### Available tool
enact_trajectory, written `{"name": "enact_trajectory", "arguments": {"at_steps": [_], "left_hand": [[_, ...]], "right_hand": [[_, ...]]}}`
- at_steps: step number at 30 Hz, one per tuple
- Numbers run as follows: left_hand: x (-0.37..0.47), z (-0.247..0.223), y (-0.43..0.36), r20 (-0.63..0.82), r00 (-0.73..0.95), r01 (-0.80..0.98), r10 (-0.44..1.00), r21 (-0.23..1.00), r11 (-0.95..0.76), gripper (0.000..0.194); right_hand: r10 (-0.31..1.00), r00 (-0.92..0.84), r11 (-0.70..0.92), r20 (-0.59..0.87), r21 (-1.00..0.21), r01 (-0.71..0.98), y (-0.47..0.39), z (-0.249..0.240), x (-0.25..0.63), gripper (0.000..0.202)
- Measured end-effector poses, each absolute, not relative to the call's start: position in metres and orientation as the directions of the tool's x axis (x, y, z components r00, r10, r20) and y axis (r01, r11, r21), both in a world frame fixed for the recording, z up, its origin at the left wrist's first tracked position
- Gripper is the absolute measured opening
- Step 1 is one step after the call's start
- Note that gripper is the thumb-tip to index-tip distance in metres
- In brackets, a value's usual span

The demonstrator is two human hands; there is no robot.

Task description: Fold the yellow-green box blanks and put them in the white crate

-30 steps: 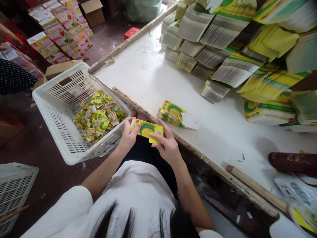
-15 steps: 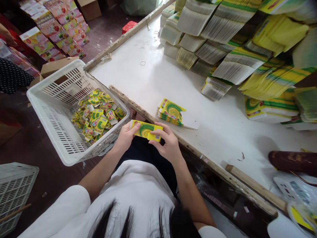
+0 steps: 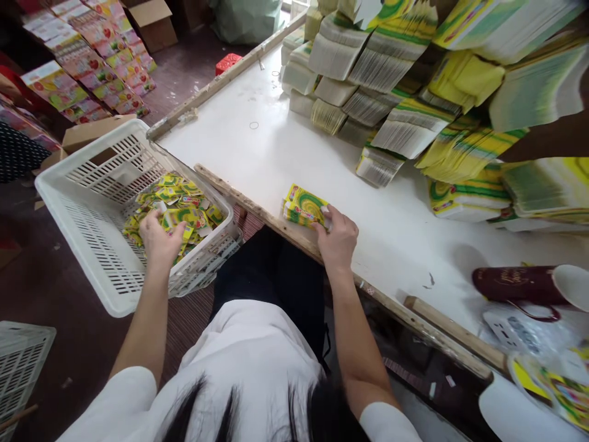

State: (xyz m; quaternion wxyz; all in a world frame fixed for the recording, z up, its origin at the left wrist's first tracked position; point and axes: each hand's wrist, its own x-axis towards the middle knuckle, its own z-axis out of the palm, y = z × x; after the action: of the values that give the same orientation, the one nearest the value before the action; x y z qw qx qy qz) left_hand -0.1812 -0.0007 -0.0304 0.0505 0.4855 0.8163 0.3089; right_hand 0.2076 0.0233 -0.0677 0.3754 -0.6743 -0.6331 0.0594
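My left hand [image 3: 160, 239] is low inside the white plastic basket [image 3: 108, 284], thumb and fingers apart. A small yellow-green carton [image 3: 188, 216] lies right at its fingertips, among several similar cartons. On the table's near edge, my right hand [image 3: 338, 238] pinches the right end of the top flattened carton on a small stack [image 3: 304, 204]. This stack is printed yellow with a green swirl, and its right end is partly hidden by my fingers.
Tall piles of flat yellow-green cartons [image 3: 386, 126] cover the white table's [image 3: 239, 153] far right. A maroon mug [image 3: 510, 283] lies on its side near a power strip [image 3: 501, 328]. Pink printed boxes [image 3: 92, 67] stand on the floor behind the basket. A wooden strip edges the table.
My left hand has moved from in front of my body into the basket with the carton it held. My right hand has let go of that carton and reached the stack on the table.
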Motion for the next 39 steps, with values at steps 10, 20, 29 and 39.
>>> {"name": "enact_trajectory", "arguments": {"at_steps": [10,20,29,39], "left_hand": [[-0.017,-0.033,-0.019,-0.086,0.146,-0.229,0.986,0.966,0.118,0.078],[0.014,-0.007,-0.01,-0.067,-0.241,-0.391,0.968,0.92,-0.034,0.069],[-0.03,-0.024,-0.025,-0.027,-0.067,-0.192,0.997,0.981,0.013,0.041],[-0.054,0.003,-0.008,0.043,0.483,0.507,0.875,0.801,-0.32,0.087]], "right_hand": [[0.948,0.154,0.156,0.279,-0.827,0.54,-0.018,-0.027,0.169,0.058],[0.978,-0.195,0.037,0.067,-0.988,-0.152,-0.054,-0.03,0.105,0.066],[0.952,0.065,0.275,0.298,-0.931,0.241,-0.044,-0.025,0.143,0.01],[0.762,-0.148,0.581,0.63,-0.566,0.585,-0.04,-0.024,0.145,0.037]]}}
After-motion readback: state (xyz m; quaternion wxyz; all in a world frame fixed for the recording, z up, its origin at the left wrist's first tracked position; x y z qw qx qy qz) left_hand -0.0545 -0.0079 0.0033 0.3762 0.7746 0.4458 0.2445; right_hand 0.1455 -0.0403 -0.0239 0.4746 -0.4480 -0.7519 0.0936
